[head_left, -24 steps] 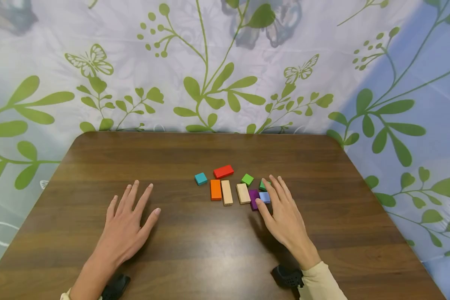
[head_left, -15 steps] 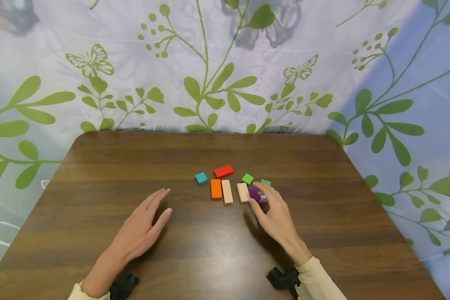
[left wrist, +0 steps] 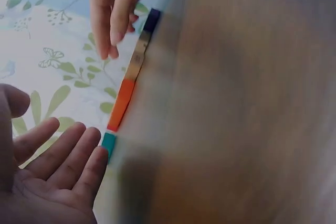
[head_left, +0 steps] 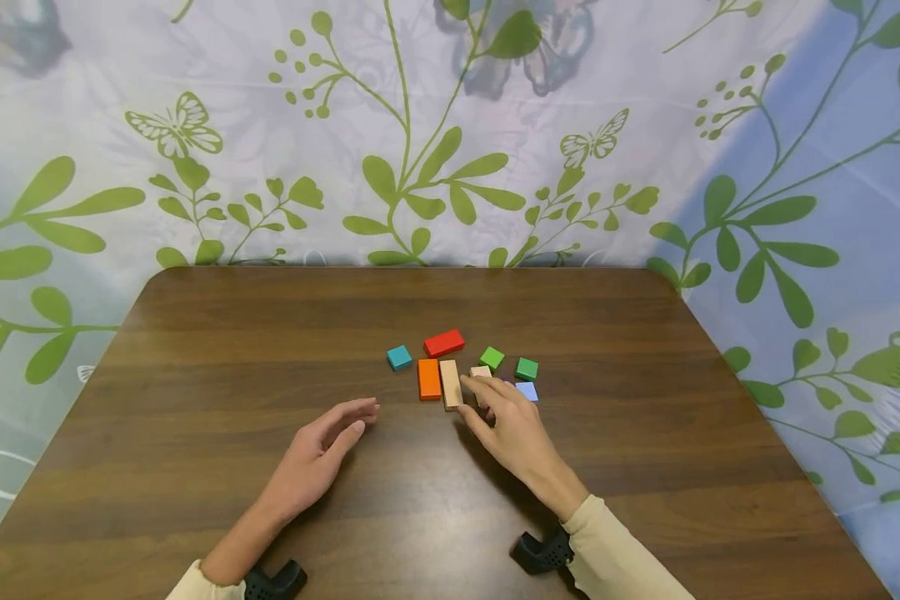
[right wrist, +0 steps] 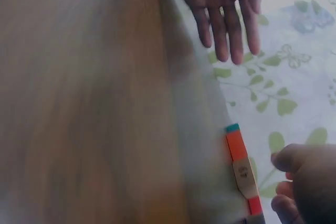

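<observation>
Hands nearer orange block

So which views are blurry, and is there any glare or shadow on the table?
Head view: fairly sharp, soft glare on the table, a dark shadow beside the right hand; left wrist view: table smeared, orange block clearer; right wrist view: table blurred too, left hand dim against the bright backdrop.

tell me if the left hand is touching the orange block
Apart. The head view shows it: bare tabletop is visible between the fingers of the left hand and the orange block.
</observation>
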### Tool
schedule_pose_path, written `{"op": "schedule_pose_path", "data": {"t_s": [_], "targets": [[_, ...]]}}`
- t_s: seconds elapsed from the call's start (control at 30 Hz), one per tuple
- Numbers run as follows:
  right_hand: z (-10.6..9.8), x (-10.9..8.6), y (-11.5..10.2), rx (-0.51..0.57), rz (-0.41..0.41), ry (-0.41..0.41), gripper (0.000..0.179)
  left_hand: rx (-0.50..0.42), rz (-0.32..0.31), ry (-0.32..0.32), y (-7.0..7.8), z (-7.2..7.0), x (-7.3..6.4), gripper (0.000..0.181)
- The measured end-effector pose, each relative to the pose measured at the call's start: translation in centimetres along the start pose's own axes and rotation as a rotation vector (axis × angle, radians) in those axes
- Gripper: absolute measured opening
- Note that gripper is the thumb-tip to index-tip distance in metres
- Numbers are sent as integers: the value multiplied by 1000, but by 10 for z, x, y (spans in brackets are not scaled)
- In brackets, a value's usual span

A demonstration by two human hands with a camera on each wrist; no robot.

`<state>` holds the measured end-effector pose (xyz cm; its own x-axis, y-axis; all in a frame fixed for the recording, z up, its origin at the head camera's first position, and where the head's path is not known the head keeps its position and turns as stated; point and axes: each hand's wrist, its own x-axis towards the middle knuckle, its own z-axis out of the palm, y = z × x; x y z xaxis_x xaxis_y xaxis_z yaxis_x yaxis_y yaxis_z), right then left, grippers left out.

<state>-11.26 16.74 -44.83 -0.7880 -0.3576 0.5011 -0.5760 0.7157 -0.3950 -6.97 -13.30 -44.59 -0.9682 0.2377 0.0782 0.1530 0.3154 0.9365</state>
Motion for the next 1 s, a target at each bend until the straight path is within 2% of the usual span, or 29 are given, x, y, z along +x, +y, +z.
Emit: {"op": "schedule_pose_path", "data": {"t_s": [0.2,0.6,0.8,1.0], "targets": [[13,-2,-3,-39,12,-1,37,-12,18,-2,-7,6,-1,30],[24,0,1,-130,-36,36,36,-15,25,16,-8,3,0,25],[24,2,0,-160,3,38,28,-8,19,15,-7,1,1,25],[23,-1,-1,-172,54,29,30,2,-5,16,-9,2,0,24]]}}
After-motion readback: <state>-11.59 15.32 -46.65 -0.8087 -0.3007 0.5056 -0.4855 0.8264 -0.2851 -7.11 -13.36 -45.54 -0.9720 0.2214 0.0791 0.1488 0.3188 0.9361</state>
